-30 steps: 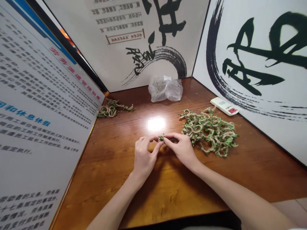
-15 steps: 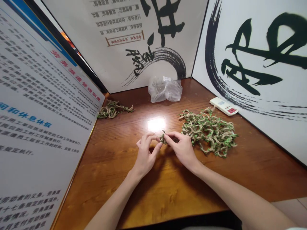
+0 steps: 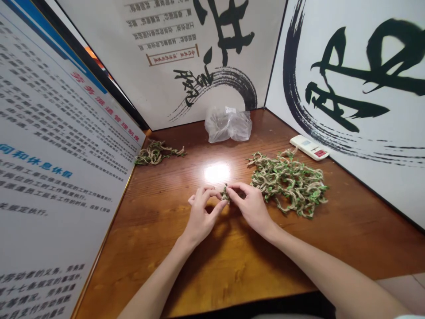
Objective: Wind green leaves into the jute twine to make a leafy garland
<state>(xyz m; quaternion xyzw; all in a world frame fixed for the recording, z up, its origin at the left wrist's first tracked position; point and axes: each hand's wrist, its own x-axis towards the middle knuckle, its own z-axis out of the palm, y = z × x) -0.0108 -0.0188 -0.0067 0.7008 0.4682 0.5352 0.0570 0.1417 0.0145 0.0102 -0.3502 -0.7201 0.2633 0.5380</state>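
Note:
Over the middle of the wooden table point(image 3: 206, 270), my left hand point(image 3: 201, 217) and my right hand point(image 3: 252, 206) meet fingertip to fingertip. Both pinch a small piece of jute twine with green leaves point(image 3: 225, 193) between thumb and fingers. Just right of my right hand lies a big loose pile of the same leafy twine point(image 3: 292, 182). A smaller bundle of twine point(image 3: 154, 152) lies at the far left by the board.
A crumpled clear plastic bag point(image 3: 228, 124) sits at the back of the table. A white remote control point(image 3: 309, 147) lies against the right panel. Printed boards wall in the table on the left point(image 3: 49, 168), back point(image 3: 186, 57) and right point(image 3: 358, 97).
My hands have shifted a little away from me with the twine piece still pinched; the fingers have turned it slightly. The piles have not moved.

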